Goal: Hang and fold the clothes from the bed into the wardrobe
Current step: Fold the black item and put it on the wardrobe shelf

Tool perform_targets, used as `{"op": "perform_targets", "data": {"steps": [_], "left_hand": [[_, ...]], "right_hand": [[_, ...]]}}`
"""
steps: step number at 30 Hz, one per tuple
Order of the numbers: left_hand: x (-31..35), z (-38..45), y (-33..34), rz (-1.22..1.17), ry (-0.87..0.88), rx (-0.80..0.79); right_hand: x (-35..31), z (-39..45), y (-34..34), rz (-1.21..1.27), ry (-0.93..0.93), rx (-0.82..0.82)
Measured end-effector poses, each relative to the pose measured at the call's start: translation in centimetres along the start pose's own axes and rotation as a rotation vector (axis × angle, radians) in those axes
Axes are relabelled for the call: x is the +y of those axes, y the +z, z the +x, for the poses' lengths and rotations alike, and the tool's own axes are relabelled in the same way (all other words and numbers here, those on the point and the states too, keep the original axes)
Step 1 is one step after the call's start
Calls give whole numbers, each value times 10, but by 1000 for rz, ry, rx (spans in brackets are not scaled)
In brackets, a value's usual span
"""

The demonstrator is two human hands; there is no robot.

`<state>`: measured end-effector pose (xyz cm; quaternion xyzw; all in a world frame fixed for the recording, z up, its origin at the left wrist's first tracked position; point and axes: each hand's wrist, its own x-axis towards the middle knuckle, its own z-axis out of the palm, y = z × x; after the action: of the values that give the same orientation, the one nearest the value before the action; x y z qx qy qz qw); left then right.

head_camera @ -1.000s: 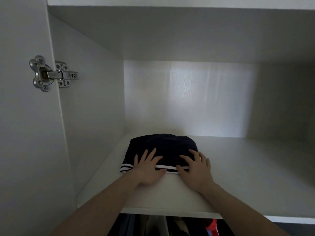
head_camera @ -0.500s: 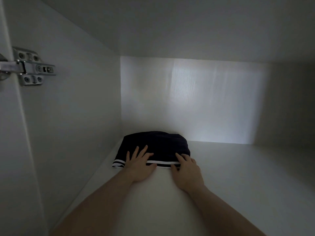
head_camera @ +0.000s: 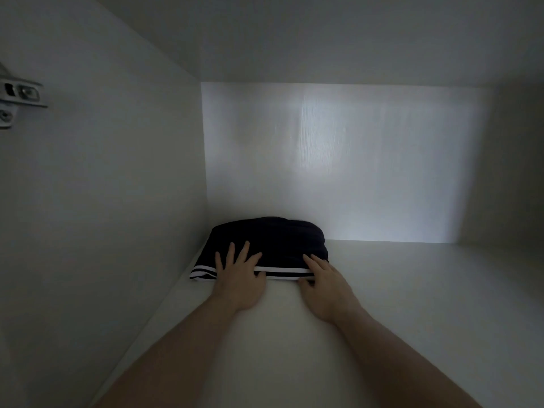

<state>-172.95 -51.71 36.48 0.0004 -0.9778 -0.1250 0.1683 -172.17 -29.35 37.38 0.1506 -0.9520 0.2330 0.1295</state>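
— Two hands on one garment; which step is this?

— Stowing a folded piece, I'd say. The dark navy folded cloth garment with white stripes at its hem (head_camera: 269, 245) lies on the white wardrobe shelf (head_camera: 426, 290), tucked into the back left corner beside the white side panel (head_camera: 117, 187).

— Are the hands gripping it?

— No. The left hand (head_camera: 240, 275) lies flat with spread fingers on its front edge; the right hand (head_camera: 325, 279) rests straight-fingered at the front right corner. Neither grasps.

— Next?

— Probably lift both palms straight off without dragging the fold, then fetch more from the bed.
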Motion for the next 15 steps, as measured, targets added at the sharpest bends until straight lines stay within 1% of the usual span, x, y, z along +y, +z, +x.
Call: {"op": "perform_targets", "data": {"steps": [5, 15], "left_hand": [[2, -7, -3, 66, -5, 37], [12, -50, -16, 126, -49, -63]], "right_hand": [[-3, -11, -3, -54, 13, -16], [-16, -75, -23, -210, 140, -165]]}}
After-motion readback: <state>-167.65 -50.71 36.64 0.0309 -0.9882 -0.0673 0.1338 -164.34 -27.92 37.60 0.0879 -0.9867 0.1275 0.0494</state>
